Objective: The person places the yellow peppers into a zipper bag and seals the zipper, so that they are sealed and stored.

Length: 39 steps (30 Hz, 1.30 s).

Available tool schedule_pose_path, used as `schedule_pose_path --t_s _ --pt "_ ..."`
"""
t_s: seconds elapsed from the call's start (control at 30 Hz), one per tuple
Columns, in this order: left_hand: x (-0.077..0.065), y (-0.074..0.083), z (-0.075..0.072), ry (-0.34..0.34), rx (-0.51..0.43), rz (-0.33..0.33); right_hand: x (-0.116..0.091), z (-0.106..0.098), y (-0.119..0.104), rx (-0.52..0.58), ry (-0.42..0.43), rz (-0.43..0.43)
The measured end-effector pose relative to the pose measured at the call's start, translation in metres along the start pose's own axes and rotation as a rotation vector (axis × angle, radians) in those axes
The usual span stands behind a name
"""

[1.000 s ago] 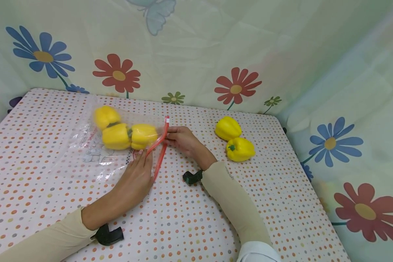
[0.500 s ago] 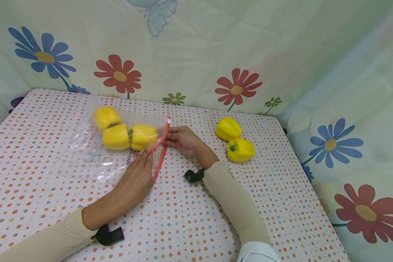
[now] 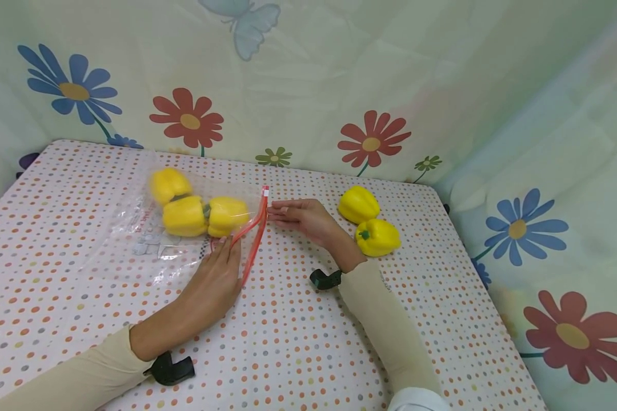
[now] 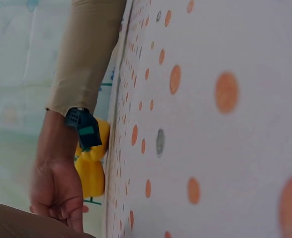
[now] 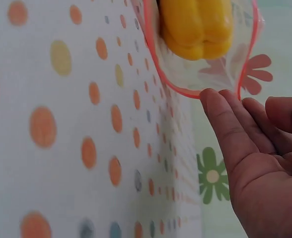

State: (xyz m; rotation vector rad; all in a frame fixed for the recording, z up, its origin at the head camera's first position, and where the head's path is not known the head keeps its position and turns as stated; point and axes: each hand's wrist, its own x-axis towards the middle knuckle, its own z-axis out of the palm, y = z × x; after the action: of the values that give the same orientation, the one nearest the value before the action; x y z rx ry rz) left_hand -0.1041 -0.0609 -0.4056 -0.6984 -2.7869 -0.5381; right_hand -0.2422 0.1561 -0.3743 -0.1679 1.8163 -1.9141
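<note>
A clear plastic zip bag (image 3: pixel 133 231) with a red zip edge (image 3: pixel 257 242) lies on the table, its mouth facing right and parted. Inside are three yellow bell peppers (image 3: pixel 185 217). My left hand (image 3: pixel 211 279) holds the near corner of the mouth, fingers over the red edge and thumb hidden beneath. My right hand (image 3: pixel 308 220) is just right of the mouth, fingers straight and nothing in it. In the right wrist view its fingertips (image 5: pixel 213 96) come right at the red edge, with one pepper (image 5: pixel 198 25) showing inside. Two more yellow bell peppers (image 3: pixel 360 204) sit beyond the right wrist.
The table wears a dotted cloth (image 3: pixel 288 342). A flowered curtain (image 3: pixel 298 74) hangs behind it and along the right side. Black wrist-camera mounts (image 3: pixel 169 370) stick out from both sleeves.
My right hand has drawn back to the right, out of the bag's mouth, and its fingers have straightened. The left hand, the bag and the peppers stay in place.
</note>
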Motion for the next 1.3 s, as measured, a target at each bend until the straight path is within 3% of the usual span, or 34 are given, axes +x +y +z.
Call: schedule_pose_path --t_s 0.33,0.53,0.73,1.03,1.17,1.3 --pt "0.001 -0.001 -0.002 -0.019 -0.019 -0.024 -0.027 -0.013 -0.015 -0.095 0.034 -0.109" --pt "0.001 0.001 -0.001 -0.028 -0.020 -0.031 -0.053 -0.032 -0.019 -0.143 0.082 -0.171" --pt "0.000 -0.001 0.001 -0.002 -0.009 -0.014 -0.081 -0.054 -0.021 -0.266 0.125 -0.234" --pt "-0.001 -0.001 0.003 0.019 0.001 -0.005 -0.123 -0.087 -0.025 -0.355 0.296 -0.293" --pt "0.000 -0.001 0.003 0.027 0.005 -0.004 -0.136 -0.104 -0.022 -0.386 0.423 -0.308" --pt "0.000 -0.001 0.003 0.044 0.019 0.007 -0.144 -0.120 -0.015 -0.439 0.568 -0.262"
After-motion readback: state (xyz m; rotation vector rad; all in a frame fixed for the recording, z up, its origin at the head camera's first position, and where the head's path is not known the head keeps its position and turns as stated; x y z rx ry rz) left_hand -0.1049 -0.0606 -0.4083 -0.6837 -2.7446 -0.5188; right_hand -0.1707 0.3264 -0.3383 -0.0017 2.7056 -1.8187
